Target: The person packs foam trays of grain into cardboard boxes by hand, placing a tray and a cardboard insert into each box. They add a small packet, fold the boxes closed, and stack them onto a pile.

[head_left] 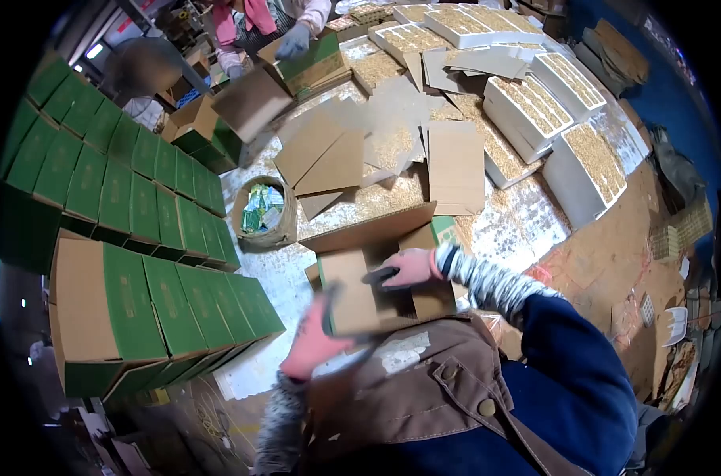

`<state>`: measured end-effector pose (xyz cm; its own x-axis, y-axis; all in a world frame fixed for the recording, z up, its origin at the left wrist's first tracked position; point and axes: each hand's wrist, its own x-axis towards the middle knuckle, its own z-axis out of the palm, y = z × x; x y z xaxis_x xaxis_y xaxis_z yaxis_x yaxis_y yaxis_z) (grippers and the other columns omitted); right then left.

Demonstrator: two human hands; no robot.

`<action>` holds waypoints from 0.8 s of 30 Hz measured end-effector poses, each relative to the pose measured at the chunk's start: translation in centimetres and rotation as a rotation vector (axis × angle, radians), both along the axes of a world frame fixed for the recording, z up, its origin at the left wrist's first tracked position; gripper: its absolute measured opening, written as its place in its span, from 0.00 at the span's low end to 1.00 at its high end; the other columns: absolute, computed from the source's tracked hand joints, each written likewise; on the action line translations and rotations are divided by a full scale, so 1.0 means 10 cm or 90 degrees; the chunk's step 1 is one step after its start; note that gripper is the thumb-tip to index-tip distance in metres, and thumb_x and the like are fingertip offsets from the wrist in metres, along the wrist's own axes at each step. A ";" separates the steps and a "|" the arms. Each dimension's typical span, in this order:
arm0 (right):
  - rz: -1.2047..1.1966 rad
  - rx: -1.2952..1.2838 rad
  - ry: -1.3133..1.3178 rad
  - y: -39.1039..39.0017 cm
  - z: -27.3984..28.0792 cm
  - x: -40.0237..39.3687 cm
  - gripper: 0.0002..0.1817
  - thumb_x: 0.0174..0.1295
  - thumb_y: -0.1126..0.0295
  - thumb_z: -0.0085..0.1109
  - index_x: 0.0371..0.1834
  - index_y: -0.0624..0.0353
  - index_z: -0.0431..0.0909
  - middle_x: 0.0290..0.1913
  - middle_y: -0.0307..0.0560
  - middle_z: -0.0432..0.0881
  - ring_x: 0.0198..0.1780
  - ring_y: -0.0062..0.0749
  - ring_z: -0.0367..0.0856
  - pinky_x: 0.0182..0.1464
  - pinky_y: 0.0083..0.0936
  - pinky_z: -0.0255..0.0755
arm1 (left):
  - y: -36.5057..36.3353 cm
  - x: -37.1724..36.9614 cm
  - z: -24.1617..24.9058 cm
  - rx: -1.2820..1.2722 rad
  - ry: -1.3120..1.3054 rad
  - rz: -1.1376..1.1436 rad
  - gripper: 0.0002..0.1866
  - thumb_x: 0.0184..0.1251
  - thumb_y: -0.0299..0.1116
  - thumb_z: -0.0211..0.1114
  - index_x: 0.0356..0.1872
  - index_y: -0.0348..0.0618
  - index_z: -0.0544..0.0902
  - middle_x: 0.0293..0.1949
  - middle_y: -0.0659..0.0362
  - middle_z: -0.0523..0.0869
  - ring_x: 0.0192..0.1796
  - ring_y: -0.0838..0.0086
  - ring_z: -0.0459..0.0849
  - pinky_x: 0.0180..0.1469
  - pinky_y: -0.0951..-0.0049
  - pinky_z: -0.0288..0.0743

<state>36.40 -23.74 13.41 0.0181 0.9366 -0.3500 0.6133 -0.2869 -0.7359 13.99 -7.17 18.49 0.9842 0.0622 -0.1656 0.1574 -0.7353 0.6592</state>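
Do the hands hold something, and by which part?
It cannot be told: the blurred left hand is by the open box, the right hand over its opening; neither grip is clear.

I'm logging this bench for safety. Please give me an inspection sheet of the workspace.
Surface: white table, strewn with tan bits.
Job's things: open cardboard box before the wearer.
Clutter: loose cardboard sheets; round bin holding green packets.
Hands: left hand, gloved, blurred, by the box's left side; right hand, gloved, over its opening.
Cables: thin yellow strands on the floor; cannot tell if cables.
Surroundings: green cartons; filled white trays; co-worker's gloved hand.
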 end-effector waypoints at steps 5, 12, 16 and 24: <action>-0.470 0.443 -0.283 0.13 0.77 0.78 0.28 0.57 0.71 0.48 0.63 0.67 0.60 0.60 0.66 0.65 0.60 0.57 0.64 0.61 0.38 0.62 | -0.17 0.40 -0.62 -0.084 -0.089 0.361 0.55 0.38 0.36 0.78 0.67 0.30 0.51 0.57 0.40 0.72 0.59 0.55 0.71 0.61 0.62 0.66; -0.611 0.008 -0.317 -0.72 0.01 0.04 0.43 0.61 0.41 0.45 0.67 0.68 0.55 0.61 0.65 0.67 0.62 0.53 0.67 0.64 0.41 0.58 | -0.24 0.30 -1.35 -0.583 -0.279 0.601 0.27 0.65 0.31 0.59 0.64 0.38 0.63 0.55 0.56 0.75 0.52 0.71 0.77 0.52 0.72 0.74; -0.321 -0.233 -0.169 -1.10 0.21 0.01 0.48 0.55 0.33 0.46 0.68 0.63 0.57 0.48 0.60 0.79 0.49 0.50 0.79 0.52 0.38 0.69 | -0.30 0.31 -0.33 -0.251 -0.150 0.275 0.25 0.65 0.41 0.59 0.59 0.39 0.70 0.51 0.52 0.79 0.51 0.64 0.79 0.50 0.66 0.75; -0.421 -0.105 -0.138 -1.61 -0.57 0.48 0.32 0.55 0.54 0.58 0.62 0.52 0.64 0.56 0.55 0.71 0.47 0.49 0.78 0.51 0.39 0.73 | 0.05 0.37 -0.60 -0.248 0.057 0.508 0.21 0.57 0.26 0.61 0.53 0.37 0.73 0.35 0.58 0.82 0.34 0.74 0.79 0.37 0.74 0.74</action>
<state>41.21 -39.84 7.68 0.6495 0.6400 -0.4105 0.3993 -0.7466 -0.5321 17.68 -6.64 12.45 0.6548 0.6461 -0.3921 0.5889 -0.1110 0.8005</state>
